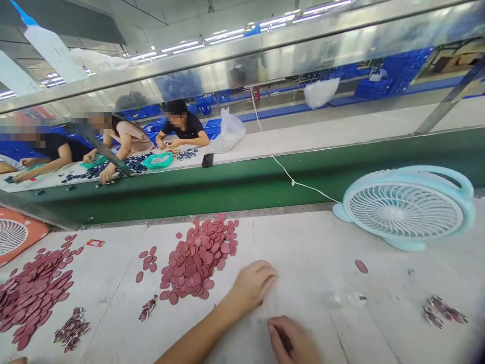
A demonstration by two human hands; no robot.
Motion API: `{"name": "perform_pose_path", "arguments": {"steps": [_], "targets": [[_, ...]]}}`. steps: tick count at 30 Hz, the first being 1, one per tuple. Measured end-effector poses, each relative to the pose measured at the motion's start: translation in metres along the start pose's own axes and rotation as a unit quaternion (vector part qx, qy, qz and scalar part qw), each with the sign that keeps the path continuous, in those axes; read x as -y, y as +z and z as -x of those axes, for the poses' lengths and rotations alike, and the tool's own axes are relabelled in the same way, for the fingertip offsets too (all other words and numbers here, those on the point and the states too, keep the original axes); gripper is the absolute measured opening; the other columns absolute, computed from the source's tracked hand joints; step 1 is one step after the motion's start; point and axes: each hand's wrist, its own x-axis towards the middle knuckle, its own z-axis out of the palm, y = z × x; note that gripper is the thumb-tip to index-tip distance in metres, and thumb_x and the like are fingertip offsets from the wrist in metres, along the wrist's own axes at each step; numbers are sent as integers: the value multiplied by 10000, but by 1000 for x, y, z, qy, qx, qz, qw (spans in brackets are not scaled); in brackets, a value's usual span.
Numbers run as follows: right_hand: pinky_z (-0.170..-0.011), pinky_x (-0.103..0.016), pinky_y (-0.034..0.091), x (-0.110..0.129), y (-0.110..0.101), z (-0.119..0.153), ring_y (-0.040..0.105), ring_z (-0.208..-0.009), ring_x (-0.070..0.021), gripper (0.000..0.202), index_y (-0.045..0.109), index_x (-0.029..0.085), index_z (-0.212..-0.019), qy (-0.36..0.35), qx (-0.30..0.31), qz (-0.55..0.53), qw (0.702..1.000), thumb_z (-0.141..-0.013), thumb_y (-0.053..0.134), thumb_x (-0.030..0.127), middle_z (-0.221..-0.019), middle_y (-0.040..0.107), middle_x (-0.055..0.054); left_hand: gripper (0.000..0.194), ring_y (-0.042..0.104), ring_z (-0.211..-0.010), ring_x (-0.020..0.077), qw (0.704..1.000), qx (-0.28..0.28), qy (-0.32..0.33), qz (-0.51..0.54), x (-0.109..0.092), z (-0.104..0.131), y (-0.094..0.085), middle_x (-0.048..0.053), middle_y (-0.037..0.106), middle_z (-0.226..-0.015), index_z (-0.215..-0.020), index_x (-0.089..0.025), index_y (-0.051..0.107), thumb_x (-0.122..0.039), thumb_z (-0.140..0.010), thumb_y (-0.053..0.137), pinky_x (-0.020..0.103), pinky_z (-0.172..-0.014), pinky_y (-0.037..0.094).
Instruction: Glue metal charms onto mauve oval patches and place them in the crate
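Observation:
My left hand (254, 287) hovers low over the pale worktop, its fingers bent and pressed together. A sliver of dark red shows under its fingertips, too small to name. Closer to me, my right hand (293, 339) is curled, slightly blurred, around a dark reddish piece (284, 337) that is mostly hidden. Left of my left hand lies a heap of flat, dark red oval pieces (199, 258). A small pile of shiny little brown-and-silver parts (148, 307) sits beside the heap. One loose red oval (361, 266) rests farther right.
A light blue fan (409, 207) stands at the back right, its white cord (280, 164) running upward. More red ovals (34, 283) and shiny parts (71, 328) lie left, others (443, 311) right. An orange fan (18, 235) is far left. Co-workers sit across the green divider (212, 187).

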Motion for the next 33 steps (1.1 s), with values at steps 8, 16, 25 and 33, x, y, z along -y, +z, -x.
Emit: {"name": "perform_pose_path", "arguments": {"steps": [8, 16, 25, 33], "targets": [[-435, -214, 424, -3, -49, 31, 502, -504, -117, 323, 701, 188, -907, 252, -115, -388, 879, -861, 710, 508, -619, 540, 27, 358, 610, -1211, 281, 994, -6, -97, -55, -4, 25, -11, 101, 686, -1307, -1226, -237, 673, -393, -905, 634, 446, -1047, 484], [-413, -137, 461, -18, -118, 14, 547, -587, -79, 619, 357, 137, -1454, 218, -93, -913, 331, -962, 618, 406, -898, 550, -10, 249, 666, -930, 261, 967, 15, -253, -19, -3, 18, -24, 69, 731, -989, -1031, -232, 748, -228, -817, 620, 359, -788, 492], [-361, -123, 368, -4, -123, -19, 445, -442, -50, 327, 555, 155, -1080, 230, -128, -891, 370, -1047, 424, 453, -681, 436, 67, 366, 553, -557, 129, 899, -22, -325, 293, -21, 37, -29, 21, 642, -722, -1060, -164, 731, -460, -850, 682, 253, -521, 439], [-323, -126, 339, 51, -96, 14, 431, -387, -43, 448, 655, 188, -1055, 321, -137, -622, 701, -854, 698, 586, -611, 541, 56, 405, 690, -641, 127, 694, -73, -416, 583, -77, 90, 19, 112, 754, -957, -1099, -158, 731, -459, -828, 747, 198, -519, 513]]}}
